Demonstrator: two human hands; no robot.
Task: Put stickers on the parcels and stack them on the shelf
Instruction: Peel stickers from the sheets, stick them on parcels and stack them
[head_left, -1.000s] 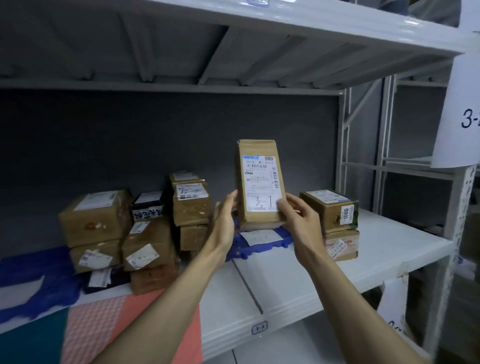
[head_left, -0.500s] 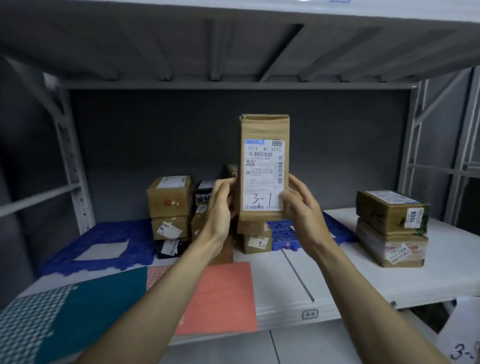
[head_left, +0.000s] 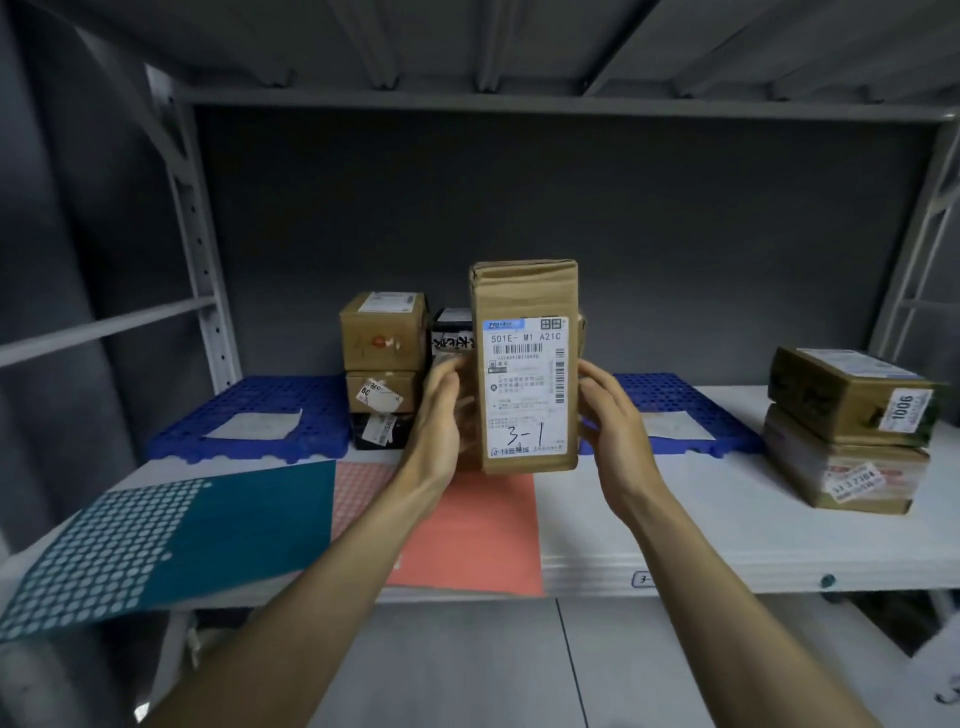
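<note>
Both hands (head_left: 439, 415) hold the upright parcel (head_left: 523, 364)

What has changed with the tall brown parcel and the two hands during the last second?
The tall brown cardboard parcel with the handwritten "3-1" label came down from mid-air, and its bottom edge now sits level with the white metal shelf, above the orange sheet. The left hand and right hand stay at its sides, upright parcel unchanged; the stacked parcels did not move.

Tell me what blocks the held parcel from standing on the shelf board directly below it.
Nothing visible does. The parcel, held upright between left hand and right hand, hangs over the shelf with only the flat orange sheet beneath.
</note>
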